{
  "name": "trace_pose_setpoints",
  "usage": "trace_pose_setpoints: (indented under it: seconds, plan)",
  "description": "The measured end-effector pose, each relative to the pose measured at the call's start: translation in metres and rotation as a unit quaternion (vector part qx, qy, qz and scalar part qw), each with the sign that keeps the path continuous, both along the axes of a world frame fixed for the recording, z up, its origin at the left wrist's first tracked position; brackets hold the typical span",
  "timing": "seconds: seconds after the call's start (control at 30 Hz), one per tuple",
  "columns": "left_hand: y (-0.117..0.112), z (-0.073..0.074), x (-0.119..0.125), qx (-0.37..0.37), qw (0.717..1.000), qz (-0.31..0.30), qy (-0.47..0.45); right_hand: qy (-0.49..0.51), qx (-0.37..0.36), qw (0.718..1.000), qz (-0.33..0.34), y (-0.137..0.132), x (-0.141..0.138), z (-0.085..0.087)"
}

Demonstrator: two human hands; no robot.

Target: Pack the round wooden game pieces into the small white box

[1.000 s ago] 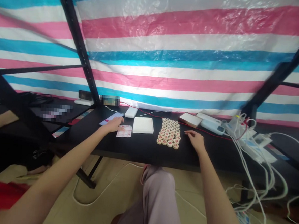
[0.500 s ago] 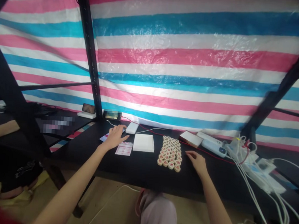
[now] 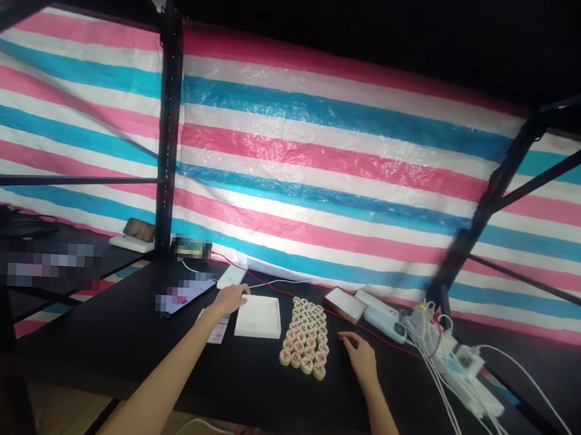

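Note:
My left hand reaches over a small printed paper sheet to the far left corner of a shallow white tray-like box. Its fingers are bent and slightly apart, close to the box's edge; whether they touch it I cannot tell. Right of the box stand rows of round wooden Chinese chess pieces, with red characters near me and dark ones farther off. My right hand hovers or rests just right of these pieces, fingers loosely stretched and holding nothing.
A phone lies on the black table at left. Behind are a white power bank, a propped-up device, a flat box and a light blue device. At right lies a cabled power strip.
My left hand has moved from over the phone to the white box's corner, its fingers drawn closer together. The view has shifted, and my right hand stays beside the chess pieces.

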State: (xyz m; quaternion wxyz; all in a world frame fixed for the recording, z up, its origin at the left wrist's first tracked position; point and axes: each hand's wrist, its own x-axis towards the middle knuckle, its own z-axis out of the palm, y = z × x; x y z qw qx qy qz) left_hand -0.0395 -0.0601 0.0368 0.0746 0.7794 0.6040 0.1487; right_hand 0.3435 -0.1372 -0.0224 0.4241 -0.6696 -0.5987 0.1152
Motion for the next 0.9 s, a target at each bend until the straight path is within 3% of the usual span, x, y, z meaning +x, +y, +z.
trace_pose_setpoints:
  seconds: [0.23,0.4,0.53,0.67,0.8,0.9]
  plan:
    - [-0.004,-0.002,0.004,0.047,0.991,-0.021,-0.125,-0.034,-0.014,0.999,-0.008,0.0,0.002,0.0]
    - [-0.015,0.005,-0.027,0.076,0.975,0.007,-0.211,-0.126,-0.034,0.988,-0.082,-0.004,-0.002,0.004]
    - [-0.039,0.007,-0.058,0.073,0.979,-0.045,-0.183,-0.212,0.012,0.965,-0.152,-0.01,-0.011,0.008]
    - [-0.06,0.001,-0.069,-0.005,0.991,-0.106,-0.081,-0.264,0.049,0.951,-0.154,-0.014,-0.02,0.013]
    - [-0.063,-0.002,-0.07,-0.082,0.996,-0.033,0.006,-0.253,0.084,0.946,-0.185,-0.02,-0.029,0.02]
    - [-0.058,-0.002,-0.072,-0.119,0.993,0.002,0.003,-0.233,0.118,0.951,-0.165,-0.024,-0.049,0.03]
